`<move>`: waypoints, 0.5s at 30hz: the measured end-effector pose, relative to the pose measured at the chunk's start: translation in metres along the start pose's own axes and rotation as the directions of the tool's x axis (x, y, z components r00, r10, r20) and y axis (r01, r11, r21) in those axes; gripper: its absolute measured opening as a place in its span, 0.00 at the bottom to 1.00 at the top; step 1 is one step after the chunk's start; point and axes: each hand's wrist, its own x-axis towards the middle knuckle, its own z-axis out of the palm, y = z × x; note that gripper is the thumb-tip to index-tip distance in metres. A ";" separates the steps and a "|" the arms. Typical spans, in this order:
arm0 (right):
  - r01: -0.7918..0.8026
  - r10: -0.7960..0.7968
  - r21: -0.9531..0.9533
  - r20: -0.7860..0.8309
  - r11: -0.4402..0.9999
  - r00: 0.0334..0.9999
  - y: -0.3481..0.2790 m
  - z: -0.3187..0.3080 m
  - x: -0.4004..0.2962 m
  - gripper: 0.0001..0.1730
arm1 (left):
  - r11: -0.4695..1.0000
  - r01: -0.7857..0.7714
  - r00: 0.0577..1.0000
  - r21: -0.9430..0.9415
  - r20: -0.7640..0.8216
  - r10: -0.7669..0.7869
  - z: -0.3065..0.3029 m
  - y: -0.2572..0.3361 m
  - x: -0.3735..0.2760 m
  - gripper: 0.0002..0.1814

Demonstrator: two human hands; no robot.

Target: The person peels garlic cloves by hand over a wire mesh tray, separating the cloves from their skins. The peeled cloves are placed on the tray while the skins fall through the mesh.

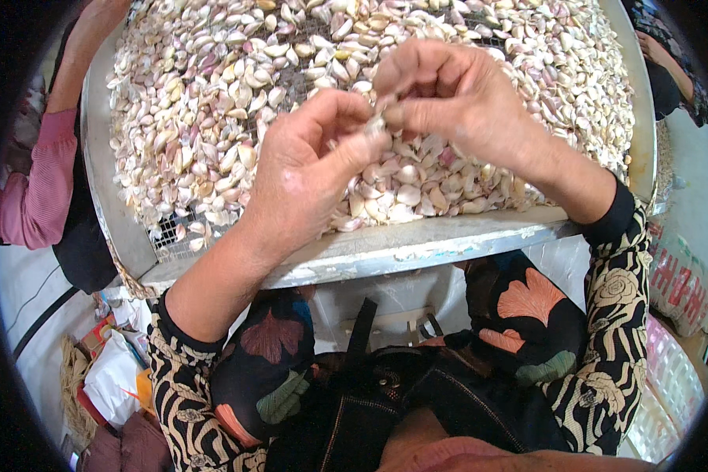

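Both my hands meet above a wire-mesh sorting table heaped with unpeeled garlic cloves [407, 192]. Between the thumb and fingers of my left hand [315, 165] is a pale garlic clove [375, 125], partly hidden and blurred by motion. My right hand [454, 97] pinches at the top of the same clove, its thumb and fingertips touching it. Under my hands lies a mound of cloves mixed with loose papery skin. The wire mesh [168, 230] shows through at the near left corner.
A metal rim [436, 242] edges the table in front of my lap. At the left is another person's arm in a pink sleeve [53, 171]; another person's hand [655, 50] is at the upper right. A printed woven sack [681, 277] and woven basket [672, 366] stand right.
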 end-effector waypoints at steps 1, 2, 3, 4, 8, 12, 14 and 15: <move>0.062 -0.062 0.004 0.008 0.998 0.998 0.003 0.005 -0.002 0.07 | 0.966 0.182 0.983 -0.183 0.042 -0.177 0.006 0.007 -0.005 0.13; 0.016 -0.016 0.002 0.009 1.000 1.000 0.000 0.011 -0.006 0.06 | 0.956 0.218 0.976 -0.199 0.048 -0.212 0.007 0.008 -0.005 0.13; 0.068 -0.066 -0.070 0.038 0.995 0.997 0.001 0.012 -0.008 0.06 | 0.960 0.228 0.973 -0.162 0.065 -0.220 0.006 0.008 -0.007 0.13; 0.063 -0.054 -0.114 0.082 0.991 0.995 -0.004 0.009 -0.008 0.05 | 0.948 0.266 0.963 -0.175 0.088 -0.254 0.005 0.010 -0.007 0.12; 0.078 -0.047 -0.570 0.069 0.818 0.997 0.003 -0.020 0.001 0.01 | 0.905 0.392 0.916 -0.163 0.164 -0.367 -0.003 0.004 -0.011 0.08; 0.108 -0.357 -0.986 0.055 0.128 0.932 0.024 -0.079 0.014 0.11 | 0.875 0.443 0.887 -0.196 0.235 -0.397 0.000 0.003 -0.009 0.06; 0.059 -0.341 -0.996 0.035 0.060 0.940 0.030 -0.088 0.017 0.14 | 0.870 0.435 0.893 -0.231 0.233 -0.385 -0.001 0.003 -0.008 0.05; 0.031 -0.264 -0.994 0.001 0.108 0.965 0.031 -0.081 0.018 0.17 | 0.865 0.435 0.895 -0.249 0.228 -0.385 -0.003 0.002 -0.008 0.05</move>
